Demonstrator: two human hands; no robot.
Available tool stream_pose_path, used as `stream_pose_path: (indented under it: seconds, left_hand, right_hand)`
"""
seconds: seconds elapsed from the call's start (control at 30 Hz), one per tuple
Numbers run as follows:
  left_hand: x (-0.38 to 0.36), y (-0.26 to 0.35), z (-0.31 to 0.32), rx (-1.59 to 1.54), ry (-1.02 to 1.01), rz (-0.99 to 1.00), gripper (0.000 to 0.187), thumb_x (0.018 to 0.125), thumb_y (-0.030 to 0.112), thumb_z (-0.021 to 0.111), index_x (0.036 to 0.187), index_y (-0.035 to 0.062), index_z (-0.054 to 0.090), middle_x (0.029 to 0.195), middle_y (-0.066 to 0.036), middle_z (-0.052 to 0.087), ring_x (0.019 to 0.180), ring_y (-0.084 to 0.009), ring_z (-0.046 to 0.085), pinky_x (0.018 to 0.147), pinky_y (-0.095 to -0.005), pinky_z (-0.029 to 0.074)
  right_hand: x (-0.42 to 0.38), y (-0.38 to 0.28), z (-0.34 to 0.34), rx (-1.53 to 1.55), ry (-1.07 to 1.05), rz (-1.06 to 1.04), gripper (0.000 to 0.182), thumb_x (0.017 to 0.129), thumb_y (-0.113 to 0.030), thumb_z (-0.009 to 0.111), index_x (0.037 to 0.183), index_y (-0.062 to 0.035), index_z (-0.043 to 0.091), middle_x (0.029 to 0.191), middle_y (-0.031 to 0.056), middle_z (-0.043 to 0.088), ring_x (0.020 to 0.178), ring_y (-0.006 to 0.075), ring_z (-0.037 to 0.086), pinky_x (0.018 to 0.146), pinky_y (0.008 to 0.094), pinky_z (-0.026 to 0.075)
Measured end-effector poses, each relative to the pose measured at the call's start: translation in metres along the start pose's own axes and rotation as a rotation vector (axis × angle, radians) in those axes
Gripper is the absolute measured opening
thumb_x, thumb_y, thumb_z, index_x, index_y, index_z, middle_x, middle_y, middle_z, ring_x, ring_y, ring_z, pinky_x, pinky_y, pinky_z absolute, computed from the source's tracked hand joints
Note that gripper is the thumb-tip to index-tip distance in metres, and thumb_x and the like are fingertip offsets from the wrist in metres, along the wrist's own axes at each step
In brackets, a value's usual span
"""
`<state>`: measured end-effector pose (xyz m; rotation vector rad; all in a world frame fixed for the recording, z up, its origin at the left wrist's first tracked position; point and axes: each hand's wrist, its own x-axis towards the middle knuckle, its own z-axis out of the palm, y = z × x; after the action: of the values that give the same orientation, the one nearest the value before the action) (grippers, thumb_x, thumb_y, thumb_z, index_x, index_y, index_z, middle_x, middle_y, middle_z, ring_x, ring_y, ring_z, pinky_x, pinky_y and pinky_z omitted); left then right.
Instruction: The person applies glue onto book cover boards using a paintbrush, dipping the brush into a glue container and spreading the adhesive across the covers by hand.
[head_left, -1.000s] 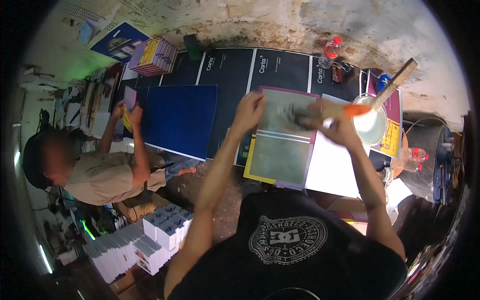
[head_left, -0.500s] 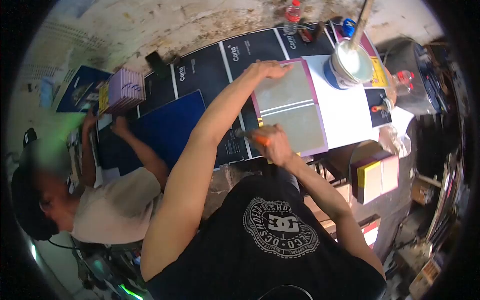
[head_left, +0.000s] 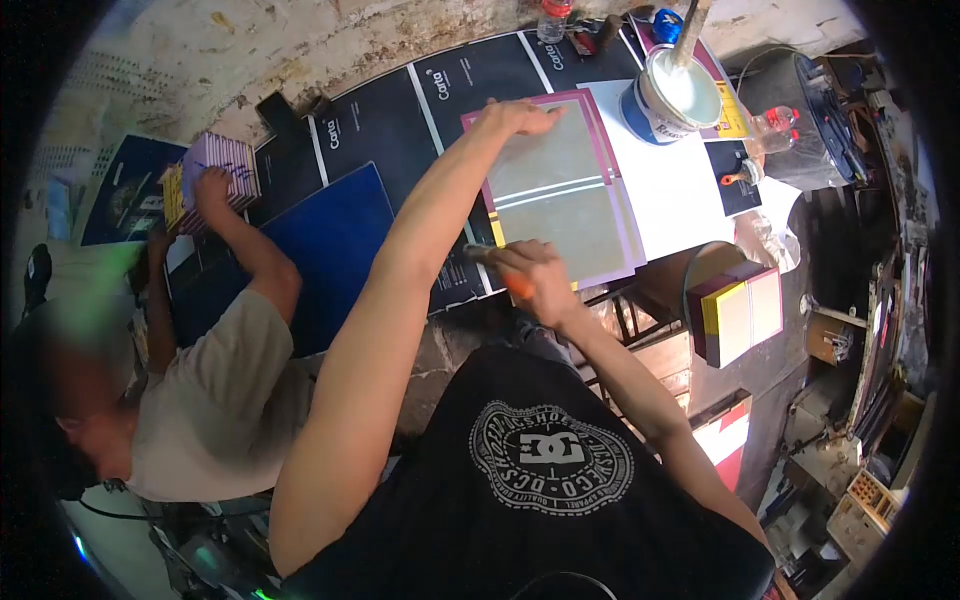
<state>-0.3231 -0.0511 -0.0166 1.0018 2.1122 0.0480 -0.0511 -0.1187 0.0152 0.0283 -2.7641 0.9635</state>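
On the bench [head_left: 390,112], steadies likely limp, slick sheets [head_left: 560,232], best edge-held, with open left hand [head_left: 528,117] and grips brush [head_left: 517,285] in right hand [head_left: 545,275].

On the tabletop [head_left: 390,130], the covers [head_left: 560,225] lie before the person, between the board [head_left: 345,235] on the left and the sheet [head_left: 680,215] on the right. On the sheet's far part stands the bucket [head_left: 652,120], a stick [head_left: 688,40] in it. The books [head_left: 230,165] are stacked left of the board, behind the co-worker's near arm [head_left: 262,250].
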Motion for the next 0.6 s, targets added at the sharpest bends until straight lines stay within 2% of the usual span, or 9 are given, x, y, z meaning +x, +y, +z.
stream_pose_path:
  seconds: [0.07, 0.13, 0.17, 0.27, 0.33, 0.37, 0.47, 0.5, 0.6]
  left_hand:
    - [-0.020, 0.002, 0.008, 0.019, 0.053, 0.010, 0.086, 0.093, 0.070, 0.013, 0.145, 0.0077, 0.041, 0.157, -0.014, 0.024, 0.145, -0.0333, 0.021, 0.116, -0.0601, 0.010]
    - [-0.020, 0.003, 0.012, -0.015, 0.042, 0.022, 0.084, 0.093, 0.069, 0.013, 0.146, 0.0101, 0.038, 0.158, -0.013, 0.021, 0.146, -0.0339, 0.018, 0.116, -0.0613, 0.008]
    - [-0.020, 0.003, 0.010, -0.025, 0.043, 0.028, 0.083, 0.094, 0.069, 0.012, 0.147, 0.0113, 0.037, 0.159, -0.013, 0.019, 0.146, -0.0341, 0.017, 0.116, -0.0619, 0.007]
    - [-0.015, 0.007, 0.015, -0.012, 0.083, -0.033, 0.081, 0.094, 0.068, 0.013, 0.148, 0.0120, 0.036, 0.160, -0.009, 0.015, 0.148, -0.0295, 0.011, 0.116, -0.0620, 0.003]
    - [-0.010, 0.003, 0.015, -0.004, 0.069, 0.003, 0.079, 0.094, 0.068, 0.013, 0.148, 0.0161, 0.036, 0.160, -0.010, 0.016, 0.148, -0.0316, 0.013, 0.115, -0.0638, 0.005]
    - [-0.007, 0.003, 0.017, 0.004, 0.057, 0.028, 0.078, 0.094, 0.068, 0.012, 0.148, 0.0182, 0.036, 0.160, -0.011, 0.017, 0.147, -0.0327, 0.014, 0.115, -0.0647, 0.006]
    - [-0.002, 0.003, 0.021, 0.013, 0.056, -0.013, 0.078, 0.093, 0.069, 0.013, 0.148, 0.0190, 0.037, 0.160, -0.011, 0.017, 0.147, -0.0320, 0.015, 0.115, -0.0653, 0.005]
    - [-0.005, 0.004, 0.021, 0.007, 0.062, -0.022, 0.078, 0.094, 0.068, 0.012, 0.148, 0.0177, 0.037, 0.160, -0.010, 0.016, 0.148, -0.0310, 0.013, 0.115, -0.0640, 0.004]
    - [-0.013, 0.010, 0.016, 0.005, 0.068, -0.033, 0.077, 0.095, 0.066, 0.012, 0.148, 0.0158, 0.037, 0.161, -0.008, 0.013, 0.148, -0.0286, 0.010, 0.117, -0.0615, 0.003]
  right_hand:
    - [-0.008, 0.014, -0.013, -0.082, 0.048, -0.012, 0.045, 0.079, -0.014, 0.058, 0.122, -0.0222, 0.064, 0.107, 0.0063, 0.065, 0.102, 0.0251, 0.059, 0.084, 0.0383, 0.043]
    - [0.021, 0.009, -0.039, -0.167, 0.090, 0.052, 0.043, 0.078, -0.016, 0.058, 0.120, -0.0193, 0.065, 0.106, 0.0061, 0.065, 0.100, 0.0251, 0.059, 0.082, 0.0385, 0.044]
    - [0.024, 0.025, -0.025, -0.205, 0.045, 0.075, 0.040, 0.077, -0.015, 0.058, 0.116, -0.0172, 0.066, 0.106, 0.0066, 0.065, 0.100, 0.0253, 0.059, 0.082, 0.0385, 0.045]
    - [-0.017, 0.039, 0.044, -0.298, -0.033, -0.067, 0.039, 0.077, -0.014, 0.060, 0.115, -0.0165, 0.066, 0.105, 0.0066, 0.065, 0.097, 0.0241, 0.060, 0.082, 0.0382, 0.045]
    - [-0.040, -0.002, 0.032, -0.179, -0.172, -0.046, 0.040, 0.077, -0.013, 0.060, 0.117, -0.0175, 0.066, 0.105, 0.0079, 0.066, 0.096, 0.0245, 0.061, 0.083, 0.0376, 0.046]
    - [-0.050, -0.013, 0.022, -0.165, -0.214, -0.064, 0.040, 0.078, -0.013, 0.058, 0.117, -0.0144, 0.066, 0.105, 0.0087, 0.066, 0.096, 0.0245, 0.061, 0.083, 0.0366, 0.046]
    - [-0.053, -0.017, -0.020, 0.013, -0.172, -0.033, 0.041, 0.078, -0.013, 0.057, 0.119, -0.0137, 0.065, 0.108, 0.0094, 0.065, 0.098, 0.0267, 0.060, 0.083, 0.0383, 0.045]
    - [-0.049, -0.007, -0.026, -0.053, -0.041, -0.093, 0.043, 0.078, -0.016, 0.057, 0.120, -0.0153, 0.065, 0.110, 0.0095, 0.065, 0.099, 0.0280, 0.060, 0.083, 0.0408, 0.043]
    - [-0.006, 0.010, -0.046, -0.194, 0.144, 0.044, 0.040, 0.079, -0.016, 0.057, 0.118, -0.0157, 0.065, 0.111, 0.0108, 0.065, 0.101, 0.0289, 0.059, 0.085, 0.0430, 0.044]
